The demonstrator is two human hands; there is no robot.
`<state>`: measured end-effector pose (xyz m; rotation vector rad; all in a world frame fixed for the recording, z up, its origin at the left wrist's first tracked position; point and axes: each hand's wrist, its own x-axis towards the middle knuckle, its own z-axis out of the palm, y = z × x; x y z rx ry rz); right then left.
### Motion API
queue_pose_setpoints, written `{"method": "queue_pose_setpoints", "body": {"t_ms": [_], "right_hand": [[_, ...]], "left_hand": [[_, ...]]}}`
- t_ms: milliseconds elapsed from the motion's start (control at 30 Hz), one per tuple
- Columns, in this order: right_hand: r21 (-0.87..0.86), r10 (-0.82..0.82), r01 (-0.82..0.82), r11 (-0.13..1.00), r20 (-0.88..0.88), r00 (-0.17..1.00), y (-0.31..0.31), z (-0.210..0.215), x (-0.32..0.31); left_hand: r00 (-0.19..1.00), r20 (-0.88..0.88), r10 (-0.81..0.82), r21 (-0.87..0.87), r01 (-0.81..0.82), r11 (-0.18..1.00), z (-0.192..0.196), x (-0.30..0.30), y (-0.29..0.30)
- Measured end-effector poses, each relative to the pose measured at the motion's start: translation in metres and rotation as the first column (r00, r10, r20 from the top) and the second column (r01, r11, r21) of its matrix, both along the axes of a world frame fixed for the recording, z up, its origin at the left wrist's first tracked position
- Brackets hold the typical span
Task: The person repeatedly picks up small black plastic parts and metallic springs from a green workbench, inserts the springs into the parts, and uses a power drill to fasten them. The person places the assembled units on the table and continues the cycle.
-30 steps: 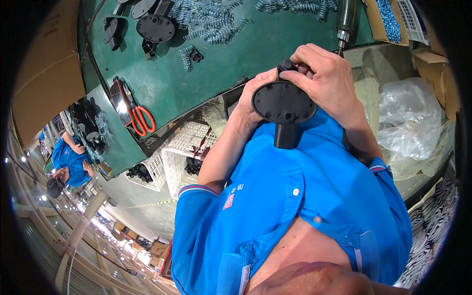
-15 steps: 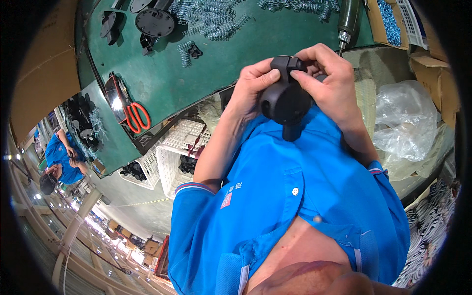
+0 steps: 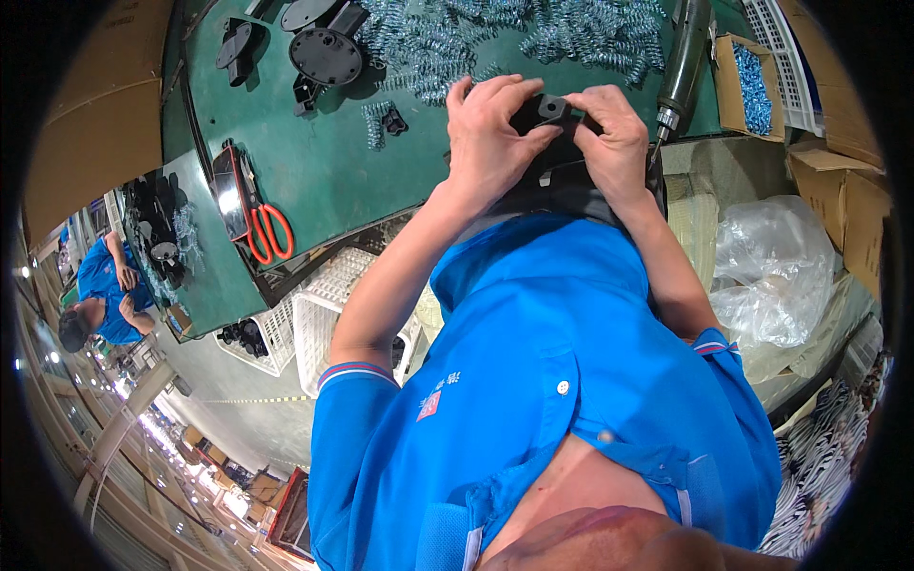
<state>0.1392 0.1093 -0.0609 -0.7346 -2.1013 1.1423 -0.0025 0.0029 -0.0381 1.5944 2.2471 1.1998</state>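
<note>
Between my hands, over the near edge of the green worktable [image 3: 314, 181], is a black plastic part [image 3: 553, 108]. A blocky end with a small round hole faces up; the rest of it is mostly hidden by my fingers. My left hand [image 3: 490, 133] is closed around its left side, thumb against the block. On the other side my right hand [image 3: 614, 138] curls its thumb and fingers at the part's edge. Beyond them lie a heap of metal springs [image 3: 600, 43], more black plastic parts [image 3: 326, 57], and a lone spring [image 3: 374, 126] beside a small black knob [image 3: 394, 121].
A power screwdriver [image 3: 682, 71] stands at the right, near a carton of blue screws [image 3: 752, 90]. Red-handled scissors [image 3: 271, 233] and a phone [image 3: 229, 190] lie left. White crates [image 3: 319, 333] sit below the table; a plastic bag [image 3: 776, 266] is at right. Another person [image 3: 109, 290] works far left.
Both hands have moved up and away from my body with the black part, over the table edge. The part has turned, so its holed block now faces up and its round body is hidden.
</note>
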Motion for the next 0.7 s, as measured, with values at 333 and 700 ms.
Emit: {"method": "queue_pose_setpoints", "body": {"t_ms": [333, 700], "right_hand": [[0.101, -0.024, 0.011, 0.995, 0.132, 0.991, -0.003, -0.016, 0.006], [0.208, -0.195, 0.117, 0.971, 0.407, 0.892, 0.063, 0.054, 0.051]], "left_hand": [[0.986, 0.037, -0.161, -0.242, 0.165, 0.956, 0.004, -0.002, 0.008], [0.882, -0.385, -0.27, -0.522, 0.033, 0.853, 0.011, 0.022, 0.03]]}}
